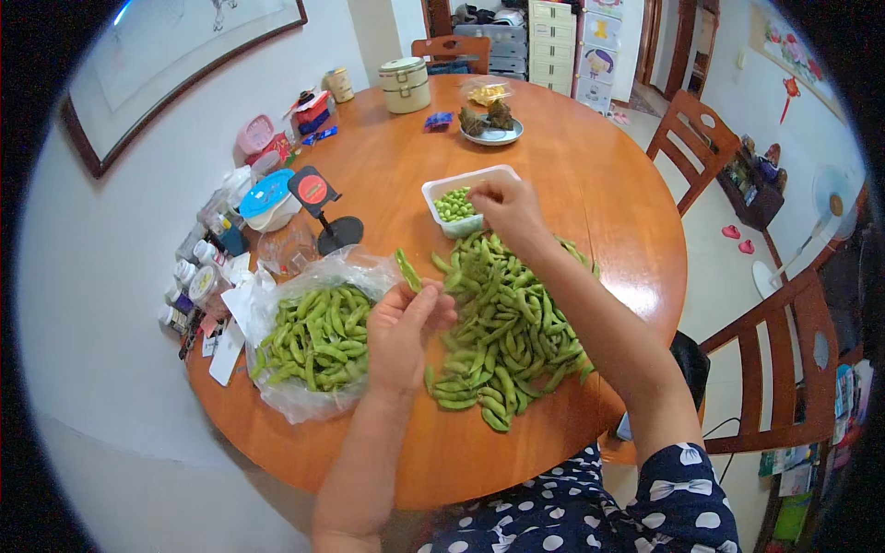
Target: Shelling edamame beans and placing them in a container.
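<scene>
My left hand (413,314) pinches a split green soybean pod (408,270) upright between thumb and fingers, beside the bag. My right hand (501,204) is over the right side of a white plastic tub (473,179) with shelled green soybeans (453,205) in it; its fingers are bent, and whether a bean is between them cannot be made out. Below the tub, a large heap of soybean pods (511,332) lies directly on the table, partly under my right forearm. More pods (318,339) lie in a clear plastic bag (294,409) on the left.
Bottles, jars and a blue-lidded bowl (268,193) crowd the left edge of the round wooden table (594,145). A black phone stand (339,233) stands left of the tub. Farther back are a plate (492,137) with wrapped leaf parcels and a cream food carrier (405,86). Wooden chairs surround the table.
</scene>
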{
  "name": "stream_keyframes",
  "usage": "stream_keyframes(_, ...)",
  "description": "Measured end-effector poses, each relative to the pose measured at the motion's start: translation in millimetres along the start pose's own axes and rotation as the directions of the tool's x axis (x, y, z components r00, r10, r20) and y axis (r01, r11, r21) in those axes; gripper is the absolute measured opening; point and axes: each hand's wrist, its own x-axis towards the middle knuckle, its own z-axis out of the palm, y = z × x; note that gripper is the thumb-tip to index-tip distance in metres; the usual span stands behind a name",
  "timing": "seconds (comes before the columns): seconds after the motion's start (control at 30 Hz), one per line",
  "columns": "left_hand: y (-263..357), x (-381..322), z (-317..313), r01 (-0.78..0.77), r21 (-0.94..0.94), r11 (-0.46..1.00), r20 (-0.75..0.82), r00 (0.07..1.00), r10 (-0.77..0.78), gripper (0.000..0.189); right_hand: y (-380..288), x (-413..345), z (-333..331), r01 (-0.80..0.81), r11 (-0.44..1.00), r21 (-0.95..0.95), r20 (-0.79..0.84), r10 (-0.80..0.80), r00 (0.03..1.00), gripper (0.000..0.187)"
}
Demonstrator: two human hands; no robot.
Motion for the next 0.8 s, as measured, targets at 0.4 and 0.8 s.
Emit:
stream_keyframes(0.4,0,-1,1,-0.123,0.068,0.990,0.098,0.988,0.116,0.021,-72,-92,-8,-0.523,0.615,0.590,0.485,0.248,0.839,0.019)
stream_keyframes(0.8,1,-5,2,-0.546,0.812,0.206,0.402,0.779,0.481,0.022,-70,-97,-14,-0.079,0.950,0.304,0.273,-0.007,0.962,0.013)
